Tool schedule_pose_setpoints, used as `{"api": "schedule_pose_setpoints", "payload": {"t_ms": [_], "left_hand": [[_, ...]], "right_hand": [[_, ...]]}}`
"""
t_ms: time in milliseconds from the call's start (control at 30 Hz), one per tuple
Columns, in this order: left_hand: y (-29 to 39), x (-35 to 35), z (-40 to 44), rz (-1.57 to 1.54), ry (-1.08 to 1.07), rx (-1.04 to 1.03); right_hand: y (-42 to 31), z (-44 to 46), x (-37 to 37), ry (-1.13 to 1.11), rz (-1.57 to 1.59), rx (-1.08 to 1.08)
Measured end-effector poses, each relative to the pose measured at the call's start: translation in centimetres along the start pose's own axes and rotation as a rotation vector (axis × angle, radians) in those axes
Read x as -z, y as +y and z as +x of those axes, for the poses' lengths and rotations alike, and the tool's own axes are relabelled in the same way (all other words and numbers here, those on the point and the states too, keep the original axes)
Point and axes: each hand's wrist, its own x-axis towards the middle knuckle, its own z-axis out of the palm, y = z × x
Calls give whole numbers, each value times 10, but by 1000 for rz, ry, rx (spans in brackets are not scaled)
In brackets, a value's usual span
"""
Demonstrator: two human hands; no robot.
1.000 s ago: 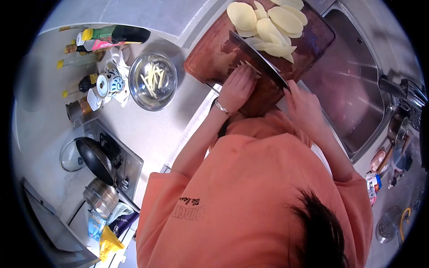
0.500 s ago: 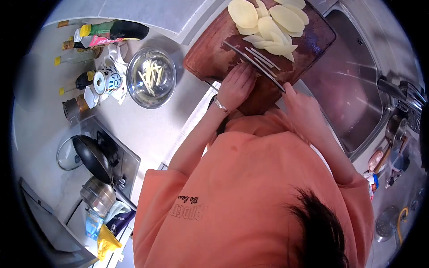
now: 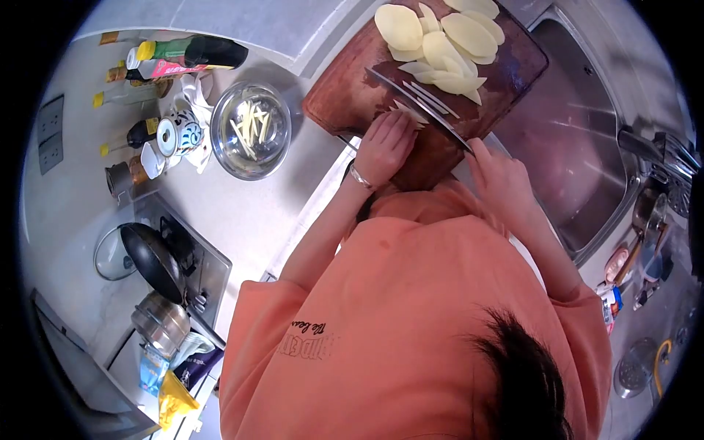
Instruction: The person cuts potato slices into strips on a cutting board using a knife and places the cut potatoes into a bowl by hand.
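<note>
Since a second ago, the knife (image 3: 419, 109) has shifted slightly toward the body, its blade now seen nearly edge-on, with thin strips (image 3: 433, 97) showing along its right side. To the right of the brown cutting board (image 3: 352, 84) lies the steel sink (image 3: 568, 139); a glass bowl (image 3: 224, 150) stands apart on the left. The right hand (image 3: 502, 176) is closed around the knife's handle, fingers wrapped together and hiding it. The left hand (image 3: 386, 147) has its fingers curled, pressed side by side, tips at pale pieces (image 3: 409, 111) left of the blade; whether they pinch these I cannot tell. Pale yellow slices (image 3: 444, 55) overlap on the board's far part. More thin strips lie heaped inside the bowl.
</note>
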Motion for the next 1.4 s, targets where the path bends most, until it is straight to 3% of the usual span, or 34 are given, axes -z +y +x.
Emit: {"api": "schedule_pose_setpoints", "payload": {"t_ms": [567,733,1167,1400], "left_hand": [[-2,-4,-7,-28,-31,-21],[-2,-2,-5,12,-25,0],[-1,-4,-6,1,-5,-11],[1,0,-8,-13,3,22]], "right_hand": [[-8,4,-6,-88,-128,32],[-1,16,-12,7,32,-45],[-4,9,-6,-77,-64,47],[-5,20,-17,12,3,4]]}}
